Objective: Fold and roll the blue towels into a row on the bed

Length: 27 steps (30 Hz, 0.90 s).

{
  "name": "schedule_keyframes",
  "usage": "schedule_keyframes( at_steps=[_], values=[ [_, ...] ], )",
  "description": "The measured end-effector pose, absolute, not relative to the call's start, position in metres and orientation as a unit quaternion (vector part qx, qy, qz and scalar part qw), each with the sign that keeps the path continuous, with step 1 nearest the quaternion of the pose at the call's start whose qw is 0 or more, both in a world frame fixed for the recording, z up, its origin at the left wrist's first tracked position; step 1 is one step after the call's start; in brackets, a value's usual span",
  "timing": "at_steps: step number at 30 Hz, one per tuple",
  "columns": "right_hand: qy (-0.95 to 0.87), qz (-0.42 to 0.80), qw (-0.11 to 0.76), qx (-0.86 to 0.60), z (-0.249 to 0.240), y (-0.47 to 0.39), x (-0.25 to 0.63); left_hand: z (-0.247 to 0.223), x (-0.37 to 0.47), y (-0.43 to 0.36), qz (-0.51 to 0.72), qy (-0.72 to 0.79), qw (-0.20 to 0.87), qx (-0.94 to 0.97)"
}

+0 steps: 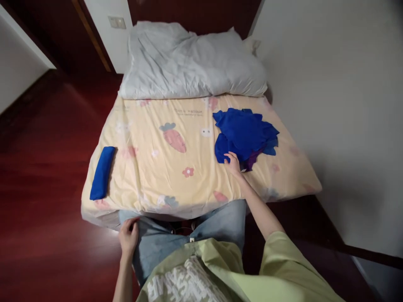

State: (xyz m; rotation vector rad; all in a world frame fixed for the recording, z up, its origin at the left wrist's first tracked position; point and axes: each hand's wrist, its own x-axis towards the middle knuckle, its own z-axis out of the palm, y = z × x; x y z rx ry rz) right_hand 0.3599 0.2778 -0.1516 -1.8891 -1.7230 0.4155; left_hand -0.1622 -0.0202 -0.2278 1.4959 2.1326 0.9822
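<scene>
A loose pile of blue clothing [242, 130] lies on the right part of the bed, with darker blue and purple fabric showing from under its edge. At the pile's near left edge, my right hand [232, 163] pinches a blue garment between thumb and fingers. My left hand [128, 235] hangs against the left thigh of my jeans [160, 239], its fingers curled in and nothing visible in them. A blue cloth folded into a long, narrow bundle [102, 173] lies at the bed's left edge, beyond my left hand.
The bed [147, 167] has a yellow sheet printed with carrots and flowers. A rumpled grey-white quilt [192, 63] lies across its far end. To the right is a pale wall [333, 100]; dark red flooring [47, 188] runs along the left.
</scene>
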Motion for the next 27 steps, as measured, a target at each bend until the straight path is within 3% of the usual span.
schedule_keyframes(
  at_steps=[8, 14, 20, 27],
  values=[
    [-0.619, 0.11, 0.079, -0.773, -0.127, 0.298, 0.419, -0.198, -0.152, -0.007, 0.278, 0.779, 0.178, 0.533],
    [-0.616, 0.062, 0.042, -0.784, -0.155, 0.324, 0.422, -0.196, -0.136, -0.016, 0.254, 0.793, 0.142, 0.535],
    [-0.542, 0.076, 0.143, -0.825, -0.167, 0.345, 0.449, -0.196, -0.129, -0.015, 0.219, 0.8, 0.129, 0.544],
    [-0.403, 0.04, 0.35, -0.845, -0.15, 0.332, 0.533, -0.195, -0.13, -0.013, 0.203, 0.799, 0.126, 0.552]
  ],
)
